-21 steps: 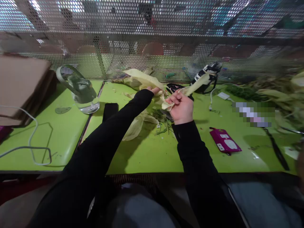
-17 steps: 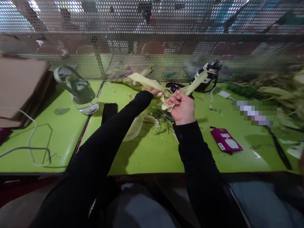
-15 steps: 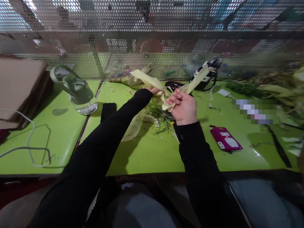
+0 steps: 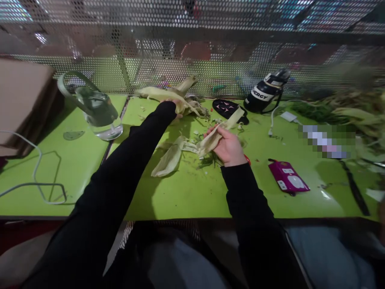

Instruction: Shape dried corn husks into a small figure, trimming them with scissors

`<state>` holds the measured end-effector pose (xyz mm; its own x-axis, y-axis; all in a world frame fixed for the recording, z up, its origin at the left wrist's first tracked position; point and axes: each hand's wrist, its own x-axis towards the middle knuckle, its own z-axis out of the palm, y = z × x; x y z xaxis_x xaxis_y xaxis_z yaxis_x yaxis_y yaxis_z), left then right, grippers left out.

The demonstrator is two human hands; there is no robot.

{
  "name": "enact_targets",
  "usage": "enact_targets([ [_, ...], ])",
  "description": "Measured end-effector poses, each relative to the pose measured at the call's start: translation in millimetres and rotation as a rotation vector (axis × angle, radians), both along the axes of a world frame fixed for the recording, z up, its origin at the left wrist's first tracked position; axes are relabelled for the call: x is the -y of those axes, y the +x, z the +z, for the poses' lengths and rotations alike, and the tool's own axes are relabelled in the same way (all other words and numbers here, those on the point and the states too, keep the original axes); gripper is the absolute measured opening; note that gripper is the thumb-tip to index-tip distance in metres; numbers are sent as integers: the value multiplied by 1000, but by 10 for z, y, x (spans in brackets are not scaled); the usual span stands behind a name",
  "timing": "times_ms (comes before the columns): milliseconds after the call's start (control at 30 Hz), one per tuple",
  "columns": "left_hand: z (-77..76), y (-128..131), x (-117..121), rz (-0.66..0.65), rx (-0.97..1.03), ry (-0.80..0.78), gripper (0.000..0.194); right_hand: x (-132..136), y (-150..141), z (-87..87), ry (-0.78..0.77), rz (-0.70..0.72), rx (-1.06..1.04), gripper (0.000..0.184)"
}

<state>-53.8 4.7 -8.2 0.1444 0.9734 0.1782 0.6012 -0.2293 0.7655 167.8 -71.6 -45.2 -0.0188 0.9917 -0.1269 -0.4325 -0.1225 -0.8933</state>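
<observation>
Spreading across the view, the green surface (image 4: 186,200) carries everything, and a person's sleeved arms reach in from 6 o'clock. With the middle of the view as the dial's centre, a heap (image 4: 185,86) of pale husks sits at 11 o'clock. The left hand (image 4: 178,105) is at it; the sleeve hides most of its fingers, so whether they are wide or closed on a husk cannot be told. The heap looks light but tangled, so pulling at 1 leaf may drag others; scooping from beneath would be surer.

Next in size is the strip (image 4: 209,143), just right of centre. The right hand (image 4: 227,147), at 3 o'clock, holds it in narrowly curled fingers, the narrow end pointing between 1 and 2 o'clock, the broader end between 7 and 8. It should weigh almost nothing, bend easily and split along its grain; the middle, pinched across its width, seems the safest hold.

Smaller, the loose husk (image 4: 168,160) lies cupped at 8 o'clock. It looks papery, likely to crease; its thick end probably grips best.

Smallest are green scraps (image 4: 207,161) at 5 o'clock, likely limp and needing fingertips.
</observation>
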Motion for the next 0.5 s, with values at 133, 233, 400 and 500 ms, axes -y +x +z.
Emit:
enact_targets([
  [133,15,-89,276,11,-73,28,28,23,26,-52,27,-16,73,15],
  [233,-23,-85,607,-87,-53,-22,23,81,-98,-33,56,12,132,22],
  [400,-94,38,1027,-338,215,-383,46,253,-459,-5,149,24,229,34],
  [500,-162,19,1115,-295,357,-349,45,312,-558,-3,173,29,278,36],
])
